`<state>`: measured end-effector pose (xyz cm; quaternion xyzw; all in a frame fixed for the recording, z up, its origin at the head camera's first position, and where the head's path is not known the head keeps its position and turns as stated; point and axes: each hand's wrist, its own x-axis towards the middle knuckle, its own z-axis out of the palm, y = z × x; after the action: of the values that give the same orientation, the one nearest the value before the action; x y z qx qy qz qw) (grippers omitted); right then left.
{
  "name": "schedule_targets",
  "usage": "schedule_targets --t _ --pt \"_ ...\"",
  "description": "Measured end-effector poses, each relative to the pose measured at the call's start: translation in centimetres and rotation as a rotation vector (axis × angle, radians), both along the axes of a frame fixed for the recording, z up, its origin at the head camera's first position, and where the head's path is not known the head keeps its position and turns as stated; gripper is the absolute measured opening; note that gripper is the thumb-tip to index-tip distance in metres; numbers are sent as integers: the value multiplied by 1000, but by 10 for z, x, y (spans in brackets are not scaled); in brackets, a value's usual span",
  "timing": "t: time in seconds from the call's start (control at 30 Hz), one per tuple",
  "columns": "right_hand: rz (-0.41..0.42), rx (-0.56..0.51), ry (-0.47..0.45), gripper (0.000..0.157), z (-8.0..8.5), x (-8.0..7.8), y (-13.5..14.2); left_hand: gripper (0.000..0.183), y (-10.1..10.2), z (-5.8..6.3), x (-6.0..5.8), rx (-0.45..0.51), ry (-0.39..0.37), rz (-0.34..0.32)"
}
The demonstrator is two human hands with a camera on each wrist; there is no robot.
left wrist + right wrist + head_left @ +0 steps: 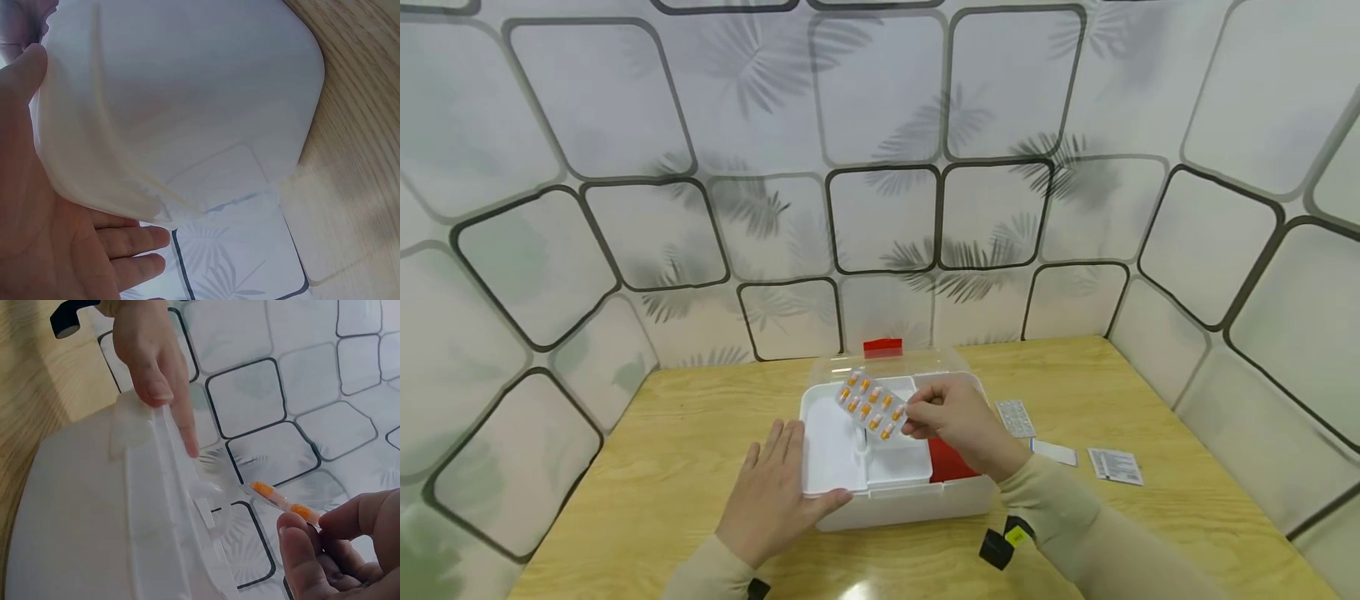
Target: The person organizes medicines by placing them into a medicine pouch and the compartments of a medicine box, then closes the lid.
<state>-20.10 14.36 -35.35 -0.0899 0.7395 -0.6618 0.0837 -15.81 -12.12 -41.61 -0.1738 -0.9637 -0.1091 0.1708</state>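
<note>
A blister pack of orange capsules (872,404) is pinched by its edge between the thumb and fingers of my right hand (958,421). It hangs over a white compartmented tray (833,450) set in a translucent plastic box (917,502). My left hand (778,483) lies along the box's left front corner with its fingers stretched out, the thumb over the rim. In the left wrist view the palm and fingers (134,240) touch the box's side wall (206,94). Seen edge-on in the right wrist view, the capsules (284,503) stick out from the pinching fingertips (300,534).
Behind the box its clear lid stands raised, with a red latch (882,347). A red area (951,458) shows at the box's right side. On the table to the right lie a tablet blister pack (1016,418), a white and blue packet (1054,452) and a printed sachet (1115,466).
</note>
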Motion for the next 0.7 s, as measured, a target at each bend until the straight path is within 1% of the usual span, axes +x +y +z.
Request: schedule_targets --t 0.13,0.27,0.5,0.63,0.7 --pt "-49 82 78 6 -4 7 -18 115 0 0 0 5 -8 -1" --pt "-57 178 144 6 -6 14 -29 115 0 1 1 13 -6 -6" --pt "-100 252 263 4 -10 17 -46 114 0 2 1 31 25 -18" --pt "-77 299 280 4 -12 18 -52 114 0 2 2 30 20 -18" --pt "-50 312 283 7 -13 18 -55 114 0 1 2 30 18 -20"
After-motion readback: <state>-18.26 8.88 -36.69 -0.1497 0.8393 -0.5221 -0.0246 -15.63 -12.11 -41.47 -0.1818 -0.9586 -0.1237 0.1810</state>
